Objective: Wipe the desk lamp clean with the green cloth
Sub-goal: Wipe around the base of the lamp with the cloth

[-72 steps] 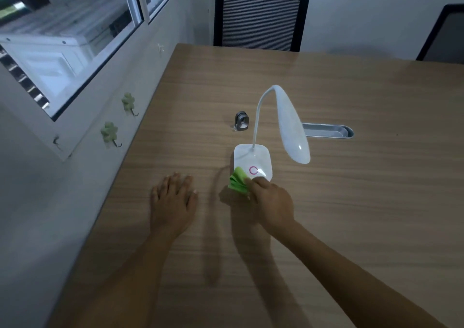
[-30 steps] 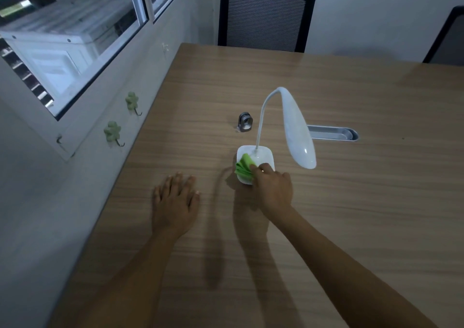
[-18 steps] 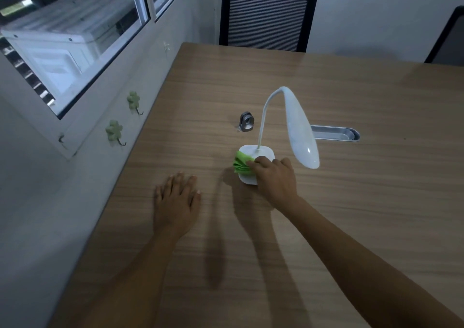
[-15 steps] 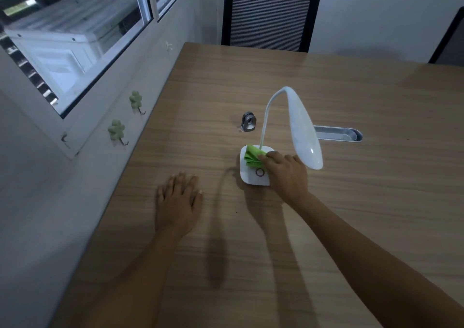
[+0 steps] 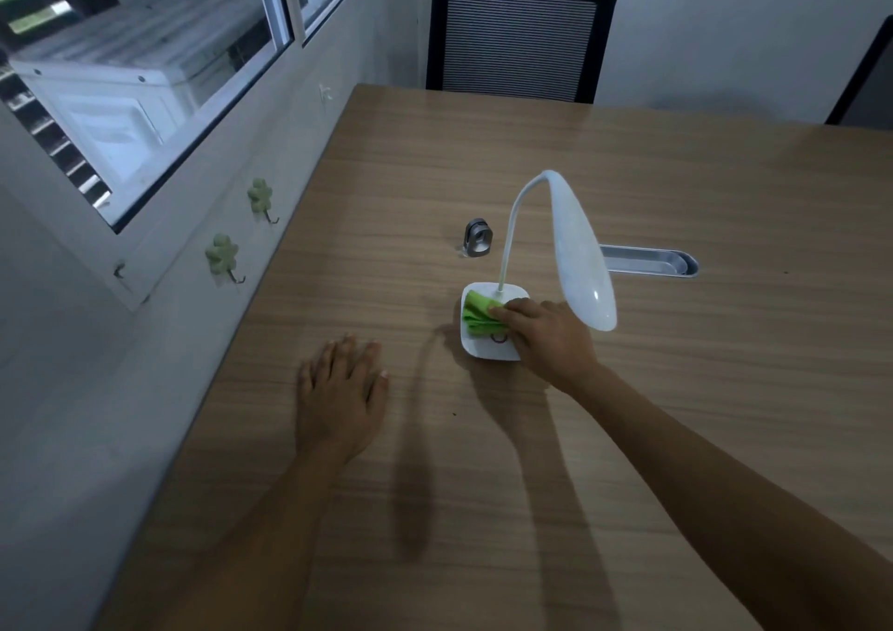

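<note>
A white desk lamp [image 5: 502, 326] stands mid-table [image 5: 676, 437]; the right hand [image 5: 546, 335] pinches a soft, folded green cloth [image 5: 476, 313] against its square base. The left hand [image 5: 340, 398] lies flat and empty, well apart from it. The lamp looks light with a bendy neck, so steadying the base seems wise.

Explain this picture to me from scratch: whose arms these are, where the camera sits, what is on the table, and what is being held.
No machine here: a person wears a wide-angle camera on the head, looking down at their own arms. The left hand lies flat and empty on the wooden table. The right hand presses a folded green cloth onto the square base of a white desk lamp, whose head bends over the hand. Behind the lamp stand a small metal ring-shaped object and a metal cable slot set into the table.
</note>
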Motion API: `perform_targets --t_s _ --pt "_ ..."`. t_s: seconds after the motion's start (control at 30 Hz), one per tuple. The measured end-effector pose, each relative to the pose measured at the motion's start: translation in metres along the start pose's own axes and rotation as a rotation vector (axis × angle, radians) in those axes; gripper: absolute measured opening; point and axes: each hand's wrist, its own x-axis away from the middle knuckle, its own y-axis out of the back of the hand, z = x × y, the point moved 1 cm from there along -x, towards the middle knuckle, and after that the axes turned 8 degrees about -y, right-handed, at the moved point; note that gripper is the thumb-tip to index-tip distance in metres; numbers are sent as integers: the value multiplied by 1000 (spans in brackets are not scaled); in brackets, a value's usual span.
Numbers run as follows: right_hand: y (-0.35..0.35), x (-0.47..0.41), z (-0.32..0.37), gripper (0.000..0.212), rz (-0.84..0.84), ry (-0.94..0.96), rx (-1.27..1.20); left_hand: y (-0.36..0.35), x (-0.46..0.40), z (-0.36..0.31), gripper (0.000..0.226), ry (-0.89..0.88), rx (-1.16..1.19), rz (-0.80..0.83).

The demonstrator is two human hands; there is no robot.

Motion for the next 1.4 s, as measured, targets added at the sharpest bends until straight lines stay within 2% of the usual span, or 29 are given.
perform_targets --t_s 0.03,0.07,0.1,0.13,0.2,0.23,0.3,0.4,0.47,0.63,0.77,0.83,0.9,1.03,1.17,1.33,1.4 --pt "5 3 7 54 -39 57 31 0 0 0 57 -2 0 -1" --pt "7 3 13 46 40 71 -14 -1 0 0 56 -5 1 -2" --pt "4 1 13 45 -38 59 -6 -1 0 1 55 -7 -1 -5" --pt "4 0 14 46 -45 -21 -50 -1 0 1 55 -6 -7 -6" --pt "5 -2 17 49 -26 -232 -63 0 0 0 55 0 -12 -4" --pt "5 0 22 46 51 -267 -40 0 0 0 55 2 -8 -5" --pt "17 4 42 39 150 -201 23 1 0 -1 55 1 -2 -14" --pt "32 16 77 38 160 -64 188 2 1 -1 56 -1 -4 -1" --pt "33 11 86 34 156 -128 152 2 0 -1 56 1 0 4" --pt "31 -15 93 31 126 -429 44 1 1 -1 53 2 -9 -9" --pt "25 -9 123 27 241 -295 -8 2 1 -1 53 -4 4 -9" --pt "26 -14 127 21 244 -308 -61 2 1 -1 55 -3 12 -7" --pt "24 -28 122 22 219 -400 -56 1 1 0 55 1 20 -18" --pt "24 -41 119 39 218 -573 17 -2 0 0 55 3 16 -13" --pt "23 -37 132 39 300 -438 42 -1 0 -1 54 8 27 -21" --pt "25 -34 115 37 198 -580 -47 -1 0 0 52 8 35 -15" --pt "25 -27 112 35 209 -548 -22 -1 0 0 52 3 25 -13"
